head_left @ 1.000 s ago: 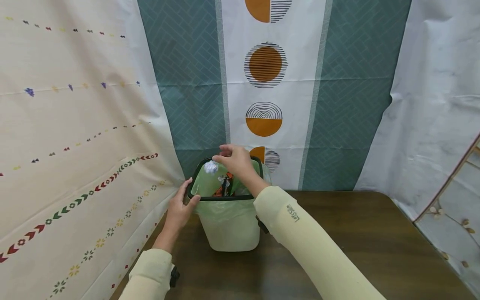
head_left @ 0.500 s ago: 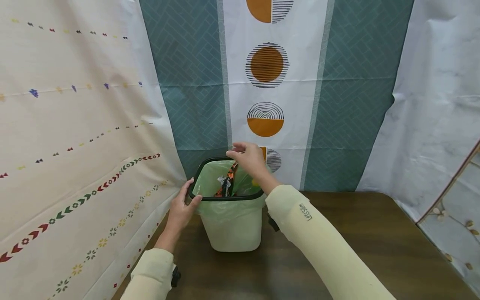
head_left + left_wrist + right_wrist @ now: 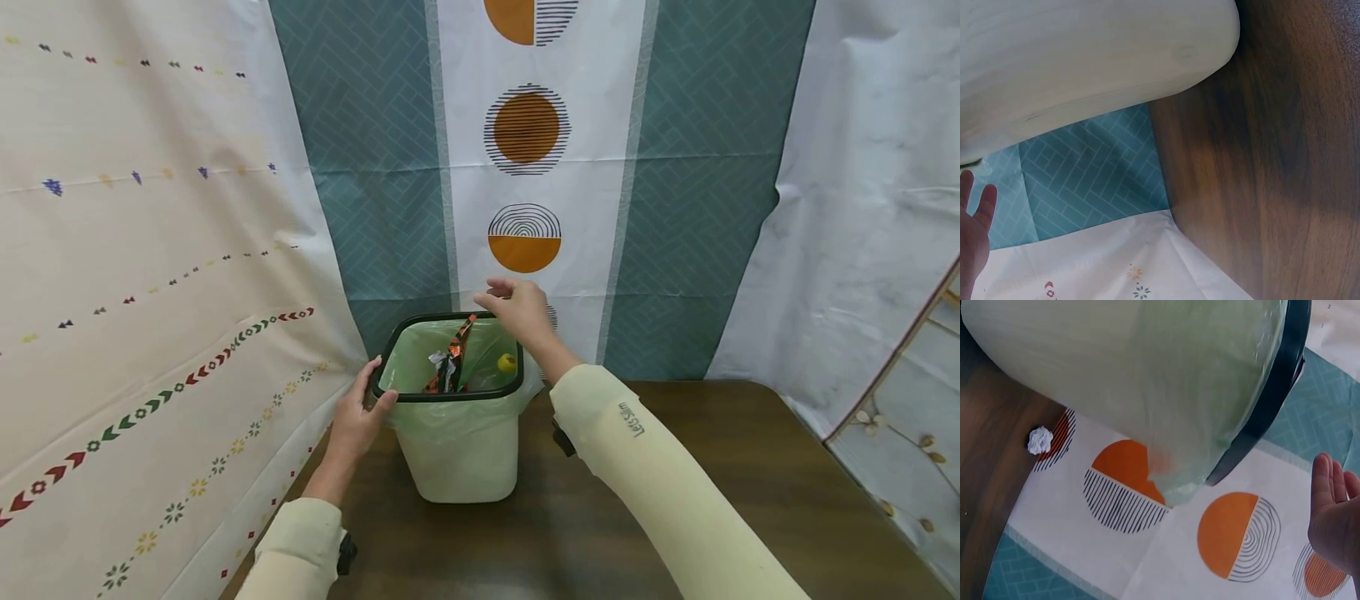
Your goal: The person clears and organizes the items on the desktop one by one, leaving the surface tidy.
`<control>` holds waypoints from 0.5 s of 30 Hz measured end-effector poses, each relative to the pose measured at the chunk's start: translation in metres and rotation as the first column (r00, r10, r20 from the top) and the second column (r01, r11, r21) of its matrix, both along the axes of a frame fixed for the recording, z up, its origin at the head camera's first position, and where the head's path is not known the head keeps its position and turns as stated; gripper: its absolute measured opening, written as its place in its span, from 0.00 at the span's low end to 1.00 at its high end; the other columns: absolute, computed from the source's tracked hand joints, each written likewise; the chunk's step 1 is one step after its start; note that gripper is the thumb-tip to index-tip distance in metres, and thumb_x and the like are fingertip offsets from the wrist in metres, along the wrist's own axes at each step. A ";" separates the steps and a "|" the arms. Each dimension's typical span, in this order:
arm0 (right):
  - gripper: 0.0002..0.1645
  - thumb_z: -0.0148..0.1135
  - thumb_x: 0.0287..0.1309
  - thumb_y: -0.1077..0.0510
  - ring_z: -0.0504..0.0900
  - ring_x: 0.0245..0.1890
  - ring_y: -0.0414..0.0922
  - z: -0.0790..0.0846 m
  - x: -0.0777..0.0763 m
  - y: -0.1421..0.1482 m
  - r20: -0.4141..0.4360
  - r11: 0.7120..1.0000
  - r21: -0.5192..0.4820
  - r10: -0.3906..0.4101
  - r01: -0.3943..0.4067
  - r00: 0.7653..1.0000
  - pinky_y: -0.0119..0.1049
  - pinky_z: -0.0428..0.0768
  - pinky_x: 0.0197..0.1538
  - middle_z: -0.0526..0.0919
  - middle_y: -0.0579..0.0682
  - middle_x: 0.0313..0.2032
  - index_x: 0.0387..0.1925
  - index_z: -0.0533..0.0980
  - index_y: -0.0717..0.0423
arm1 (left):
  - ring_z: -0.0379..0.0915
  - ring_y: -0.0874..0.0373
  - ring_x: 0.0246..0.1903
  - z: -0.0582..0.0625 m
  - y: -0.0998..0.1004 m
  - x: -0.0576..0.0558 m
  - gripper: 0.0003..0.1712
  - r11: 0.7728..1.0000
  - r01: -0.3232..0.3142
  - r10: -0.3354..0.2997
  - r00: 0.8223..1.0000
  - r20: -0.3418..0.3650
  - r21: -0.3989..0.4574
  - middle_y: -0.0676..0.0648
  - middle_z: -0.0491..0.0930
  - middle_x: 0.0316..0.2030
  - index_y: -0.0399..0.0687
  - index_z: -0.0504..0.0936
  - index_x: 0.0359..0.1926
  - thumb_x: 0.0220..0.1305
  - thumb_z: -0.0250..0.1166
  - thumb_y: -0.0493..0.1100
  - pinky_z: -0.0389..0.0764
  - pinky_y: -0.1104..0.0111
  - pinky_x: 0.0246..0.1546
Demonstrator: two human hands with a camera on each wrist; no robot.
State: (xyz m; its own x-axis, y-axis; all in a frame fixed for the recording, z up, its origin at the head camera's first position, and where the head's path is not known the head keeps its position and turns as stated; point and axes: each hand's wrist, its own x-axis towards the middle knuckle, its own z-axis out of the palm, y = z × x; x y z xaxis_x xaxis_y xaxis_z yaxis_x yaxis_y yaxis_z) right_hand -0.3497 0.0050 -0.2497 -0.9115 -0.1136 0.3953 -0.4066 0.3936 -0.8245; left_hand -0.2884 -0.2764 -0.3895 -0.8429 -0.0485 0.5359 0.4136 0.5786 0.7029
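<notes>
A pale trash bin (image 3: pixel 459 467) with a black rim stands on the table, lined with a thin green plastic bag (image 3: pixel 411 354). My left hand (image 3: pixel 356 425) rests on its left front corner, thumb and fingers spread along the rim. In the left wrist view, two straight fingers (image 3: pixel 985 206) show beside the bin. My right hand (image 3: pixel 521 315) hovers empty above the bin's back right, fingers loosely bent. In the bin are an orange-and-black crinkled wrapper (image 3: pixel 453 354) and a small round yellow thing (image 3: pixel 507 363).
In the right wrist view, a crumpled white paper ball (image 3: pixel 1040 440) lies on the table behind the bin. The dark wooden table (image 3: pixel 690 483) extends to the right. A patterned cloth (image 3: pixel 150 333) hangs close on the left, and a teal-and-white curtain (image 3: pixel 390 233) hangs behind.
My right hand has moved right from above the bin's middle. A white crumpled ball seen below it at the bin's left is gone from that spot. My left hand stays on the rim.
</notes>
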 end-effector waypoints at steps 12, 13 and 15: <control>0.29 0.64 0.65 0.47 0.78 0.55 0.50 -0.002 -0.006 0.026 0.005 0.999 -0.009 -0.032 0.032 0.999 0.44 0.78 0.54 0.82 0.52 0.52 0.63 0.76 0.54 | 0.60 0.42 0.68 0.000 0.000 0.001 0.37 0.999 -0.016 0.016 1.000 -0.020 -0.030 0.38 0.63 0.71 0.49 0.61 0.75 0.69 0.59 0.54 0.62 0.45 0.64; 0.29 0.64 0.65 0.47 0.78 0.55 0.50 -0.003 -0.007 0.029 0.007 0.999 -0.006 -0.036 0.036 0.999 0.44 0.78 0.54 0.82 0.52 0.52 0.63 0.76 0.54 | 0.60 0.42 0.68 0.000 0.000 0.001 0.37 0.999 -0.015 0.015 1.000 -0.019 -0.030 0.38 0.63 0.71 0.49 0.61 0.75 0.69 0.59 0.54 0.62 0.45 0.64; 0.29 0.64 0.65 0.47 0.78 0.56 0.50 -0.004 -0.009 0.032 0.011 0.999 -0.001 -0.044 0.044 0.999 0.45 0.78 0.55 0.82 0.52 0.53 0.63 0.76 0.54 | 0.60 0.42 0.68 0.000 0.001 0.001 0.37 1.000 -0.014 0.014 1.000 -0.017 -0.027 0.37 0.63 0.71 0.49 0.61 0.75 0.69 0.59 0.53 0.62 0.44 0.64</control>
State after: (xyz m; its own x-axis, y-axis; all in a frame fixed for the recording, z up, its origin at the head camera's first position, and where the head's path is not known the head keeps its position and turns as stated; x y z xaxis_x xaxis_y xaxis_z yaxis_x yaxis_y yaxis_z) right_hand -0.3582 0.0374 -0.2540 -0.9198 -0.0724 0.3856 -0.3799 0.4096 -0.8294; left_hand -0.2872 -0.2758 -0.3893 -0.8330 -0.0453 0.5514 0.4171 0.6033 0.6797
